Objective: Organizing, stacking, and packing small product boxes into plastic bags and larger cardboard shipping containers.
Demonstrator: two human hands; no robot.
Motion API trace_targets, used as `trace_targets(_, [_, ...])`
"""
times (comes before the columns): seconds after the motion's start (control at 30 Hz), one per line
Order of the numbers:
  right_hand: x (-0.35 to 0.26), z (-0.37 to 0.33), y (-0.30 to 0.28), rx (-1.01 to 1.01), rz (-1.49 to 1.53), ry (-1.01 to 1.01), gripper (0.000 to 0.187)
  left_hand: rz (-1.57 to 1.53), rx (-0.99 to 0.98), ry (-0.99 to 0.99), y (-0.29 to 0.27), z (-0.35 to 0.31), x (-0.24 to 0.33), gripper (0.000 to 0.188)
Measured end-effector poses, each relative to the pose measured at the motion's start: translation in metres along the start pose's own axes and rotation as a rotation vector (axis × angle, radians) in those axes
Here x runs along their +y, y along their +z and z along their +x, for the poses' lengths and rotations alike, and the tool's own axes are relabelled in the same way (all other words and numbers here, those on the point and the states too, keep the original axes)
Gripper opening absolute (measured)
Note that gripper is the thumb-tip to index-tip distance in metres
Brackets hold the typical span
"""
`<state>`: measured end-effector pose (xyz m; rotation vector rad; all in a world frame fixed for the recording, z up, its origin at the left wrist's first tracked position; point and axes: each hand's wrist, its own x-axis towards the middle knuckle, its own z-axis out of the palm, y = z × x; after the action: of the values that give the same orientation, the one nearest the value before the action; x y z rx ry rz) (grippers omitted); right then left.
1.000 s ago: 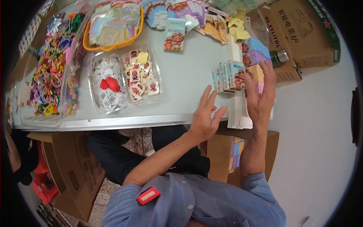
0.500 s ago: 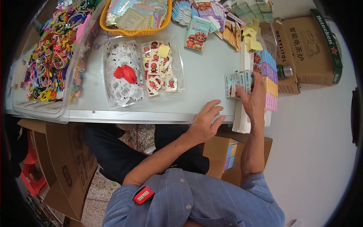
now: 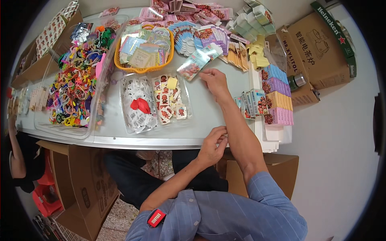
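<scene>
My right hand reaches over the table, its fingertips pinching the near right edge of a flat teal box with cartoon pictures. The box lies tilted, and a second teal packet shows just behind it. Close to the table's front edge is my left hand, fingers curled in and no object visible in them; the right forearm passes beside its fingertips. To the right of that forearm, a short row of upright teal boxes leans against stacked blue, purple, orange and pink boxes.
A clear tub of colourful bands and trinkets stands left. Beside it are a yellow basket of packets and a clear tray of white packets and picture cards. Fanned cards and pink boxes fill the back; cartons stand right.
My right hand has left the upright teal boxes and moved left and away to the flat teal box, now more tilted. My left hand's fingers have curled in. The view has shifted.
</scene>
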<state>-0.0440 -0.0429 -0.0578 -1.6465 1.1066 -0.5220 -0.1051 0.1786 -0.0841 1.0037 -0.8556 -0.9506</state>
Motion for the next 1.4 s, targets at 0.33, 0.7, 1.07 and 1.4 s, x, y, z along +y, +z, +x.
trace_targets(0.33, [-0.018,-0.009,0.011,-0.021,0.327,0.313,0.039,0.092,-0.032,-0.024,-0.005,-0.003,0.006,0.029])
trace_targets(0.7, [-0.032,-0.018,0.016,0.122,0.269,-0.05,0.032,0.049,0.1,-0.081,-0.006,-0.015,0.018,0.034])
trace_targets(1.07, [-0.072,-0.189,-0.047,-0.239,0.098,-0.228,0.019,0.801,0.42,0.459,-0.033,-0.003,0.098,0.083])
trace_targets(1.4, [-0.069,-0.157,-0.011,-0.191,0.258,-0.415,0.014,0.384,0.578,0.297,-0.063,-0.016,0.084,0.049])
